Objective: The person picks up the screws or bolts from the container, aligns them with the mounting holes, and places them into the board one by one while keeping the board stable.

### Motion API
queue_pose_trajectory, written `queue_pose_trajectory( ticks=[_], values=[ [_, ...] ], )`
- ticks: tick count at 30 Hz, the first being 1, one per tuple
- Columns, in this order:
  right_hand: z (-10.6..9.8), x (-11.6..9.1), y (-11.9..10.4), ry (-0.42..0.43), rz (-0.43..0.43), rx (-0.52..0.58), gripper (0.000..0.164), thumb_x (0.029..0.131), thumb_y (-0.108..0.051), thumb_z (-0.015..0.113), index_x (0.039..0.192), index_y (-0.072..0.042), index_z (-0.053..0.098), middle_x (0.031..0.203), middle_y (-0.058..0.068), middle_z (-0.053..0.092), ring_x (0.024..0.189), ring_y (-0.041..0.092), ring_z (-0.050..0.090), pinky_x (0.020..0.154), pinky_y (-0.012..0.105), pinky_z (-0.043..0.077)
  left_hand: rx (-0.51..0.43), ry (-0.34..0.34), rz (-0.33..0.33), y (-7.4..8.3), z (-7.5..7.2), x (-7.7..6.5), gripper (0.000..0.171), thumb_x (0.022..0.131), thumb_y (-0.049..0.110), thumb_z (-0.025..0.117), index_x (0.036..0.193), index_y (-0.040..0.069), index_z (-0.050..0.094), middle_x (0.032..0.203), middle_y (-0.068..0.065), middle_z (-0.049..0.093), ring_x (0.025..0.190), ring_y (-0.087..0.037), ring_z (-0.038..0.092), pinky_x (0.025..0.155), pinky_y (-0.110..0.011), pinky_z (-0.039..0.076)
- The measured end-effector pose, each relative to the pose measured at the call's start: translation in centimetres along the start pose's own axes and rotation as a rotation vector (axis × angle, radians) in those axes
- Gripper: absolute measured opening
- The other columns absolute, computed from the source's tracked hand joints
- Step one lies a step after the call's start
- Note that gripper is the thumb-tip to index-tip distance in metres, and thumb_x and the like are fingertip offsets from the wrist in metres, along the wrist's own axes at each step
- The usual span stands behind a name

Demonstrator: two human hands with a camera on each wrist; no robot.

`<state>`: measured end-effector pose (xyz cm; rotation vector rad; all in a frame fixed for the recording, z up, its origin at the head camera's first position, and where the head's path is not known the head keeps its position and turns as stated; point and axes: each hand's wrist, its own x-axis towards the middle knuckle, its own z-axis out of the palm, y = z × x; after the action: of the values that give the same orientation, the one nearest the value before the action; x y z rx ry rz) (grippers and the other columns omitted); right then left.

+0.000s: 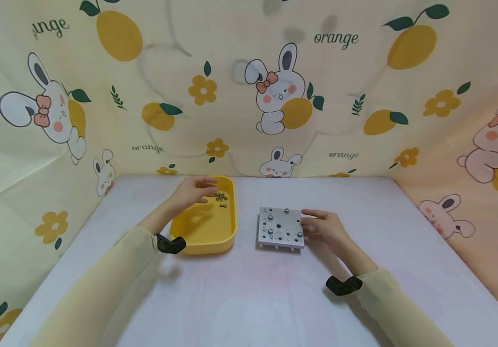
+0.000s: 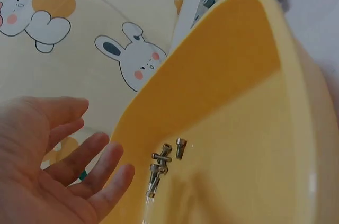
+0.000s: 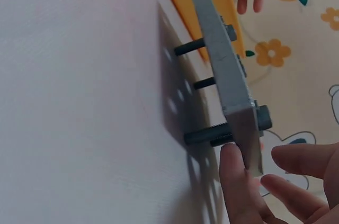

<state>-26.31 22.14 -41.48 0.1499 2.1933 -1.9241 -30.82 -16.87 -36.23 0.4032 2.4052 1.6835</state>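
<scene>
My left hand (image 1: 191,193) hovers over the far left part of a yellow tray (image 1: 205,231), its fingers loosely bent and holding nothing. Below those fingers, several small socket head screws (image 2: 161,163) lie in a cluster on the tray floor, with one screw (image 2: 181,148) slightly apart. To the right of the tray stands a silver metal plate (image 1: 290,222) with many holes, raised off the table on bolts (image 3: 206,133) that pass through it. My right hand (image 1: 324,227) is at the plate's right edge, one fingertip at its underside and the other fingers spread apart from it.
A white table (image 1: 249,299) carries the tray and plate. Cloth printed with rabbits and oranges (image 1: 231,96) encloses it at the back and both sides. Each wrist wears a black device, such as the right wrist device (image 1: 344,286).
</scene>
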Motion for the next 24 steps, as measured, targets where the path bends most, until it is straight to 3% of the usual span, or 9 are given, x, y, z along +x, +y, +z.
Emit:
queue_pose_trajectory(
  ticks=[6,11,18,24],
  values=[
    [0.3,0.3,0.5,0.015,0.019,0.007,0.050,0.092,-0.005,0.067,0.140,-0.002,0.052,0.127,0.021,0.059,0.084,0.020,0.065,0.065,0.029,0.056,-0.030,-0.061,-0.024,-0.1,-0.9,0.8,0.045,0.098,0.012,0.062,0.138,-0.006,0.050,0.136,-0.026,0.051,0.120,-0.039,0.054,0.098,-0.052,0.045],
    [0.5,0.3,0.6,0.035,0.048,0.005,0.053,0.091,-0.006,0.068,0.142,-0.005,0.052,0.130,0.021,0.058,0.085,0.020,0.065,0.068,0.031,0.057,-0.029,-0.074,-0.045,-0.3,-1.2,1.7,0.045,0.096,0.006,0.064,0.137,-0.006,0.050,0.135,-0.025,0.053,0.119,-0.044,0.053,0.097,-0.052,0.045],
    [0.2,0.6,0.9,0.026,0.059,0.026,0.054,0.092,-0.007,0.068,0.143,-0.007,0.051,0.129,0.020,0.059,0.086,0.020,0.067,0.067,0.031,0.057,-0.033,-0.125,-0.076,-1.4,-0.3,3.2,0.042,0.093,-0.002,0.064,0.134,-0.006,0.054,0.130,-0.028,0.056,0.116,-0.038,0.057,0.096,-0.048,0.048],
    [0.1,0.6,1.0,0.001,0.052,0.079,0.054,0.092,-0.007,0.069,0.143,-0.006,0.051,0.117,0.015,0.066,0.085,0.021,0.069,0.068,0.032,0.058,-0.001,-0.158,-0.074,-2.2,0.8,3.4,0.043,0.090,-0.006,0.066,0.131,-0.010,0.055,0.126,-0.029,0.058,0.110,-0.036,0.062,0.093,-0.043,0.050]
  ],
)
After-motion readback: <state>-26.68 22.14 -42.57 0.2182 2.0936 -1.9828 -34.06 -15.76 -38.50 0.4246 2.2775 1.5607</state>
